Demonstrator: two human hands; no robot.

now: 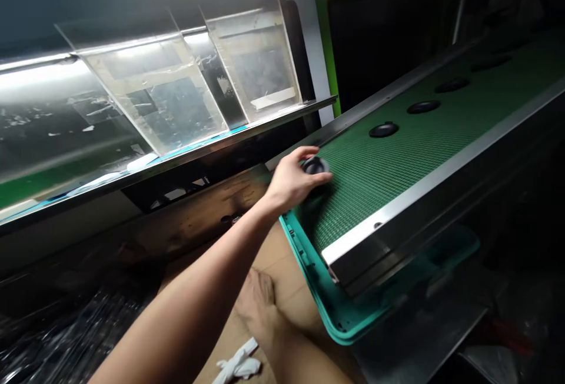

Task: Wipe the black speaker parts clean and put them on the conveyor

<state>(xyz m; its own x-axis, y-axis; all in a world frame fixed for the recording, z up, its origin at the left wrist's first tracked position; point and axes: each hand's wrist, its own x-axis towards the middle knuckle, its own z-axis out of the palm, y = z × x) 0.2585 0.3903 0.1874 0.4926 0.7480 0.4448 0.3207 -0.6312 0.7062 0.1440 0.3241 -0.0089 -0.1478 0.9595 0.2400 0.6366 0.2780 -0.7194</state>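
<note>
My left hand (291,181) reaches over the near end of a green mesh conveyor belt (388,178) and wraps around a round black disc (315,166). In a line up the belt lie several similar black discs, the closest being a black disc (384,130). My right hand (258,304) hangs low, blurred above a cardboard sheet (282,272), well below the belt and touching nothing I can make out. A white cloth or glove (236,360) lies on the cardboard near it.
A steel rail (397,219) runs along the belt's right side, with a teal plastic frame (309,278) around the near end. Clear acrylic panels (154,96) stand on a shelf at the left. Crumpled black plastic (57,337) lies at lower left.
</note>
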